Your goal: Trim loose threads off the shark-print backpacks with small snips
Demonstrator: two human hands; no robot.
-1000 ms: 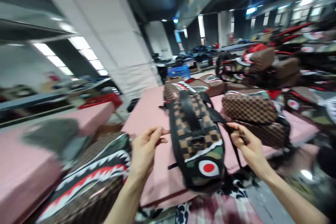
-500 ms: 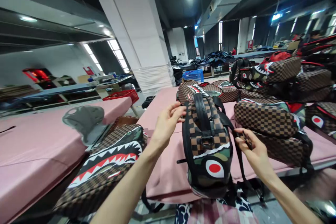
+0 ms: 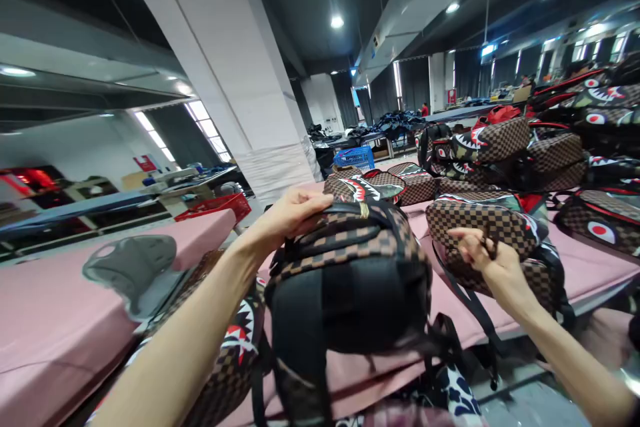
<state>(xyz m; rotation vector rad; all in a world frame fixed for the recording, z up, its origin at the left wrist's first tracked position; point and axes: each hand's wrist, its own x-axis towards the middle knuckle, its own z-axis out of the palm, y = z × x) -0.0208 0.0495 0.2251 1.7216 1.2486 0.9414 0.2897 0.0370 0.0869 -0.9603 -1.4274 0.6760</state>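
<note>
A checkered brown-and-black backpack (image 3: 360, 303) stands on the pink-covered table in front of me, its black padded side and straps facing me. My left hand (image 3: 303, 210) is closed on its top edge, by the carry handle; the fingertips are partly hidden behind the fabric. My right hand (image 3: 495, 267) hovers right of the backpack, apart from it, with the index finger pointing left. Its other fingers are curled round a small dark object (image 3: 491, 243), too blurred to name. Behind that hand lies another checkered backpack (image 3: 480, 217).
A shark-mouth backpack (image 3: 235, 347) lies at the left, below a grey chair (image 3: 133, 273). More bags (image 3: 493, 140) are heaped on the right and far side of the pink table (image 3: 595, 270). A blue basket (image 3: 354, 157) and a white pillar (image 3: 220, 47) stand beyond.
The backpack has been turned so its black strap side faces me instead of its eye-patterned side. My left hand has taken hold of its top. My right hand has come off the strap.
</note>
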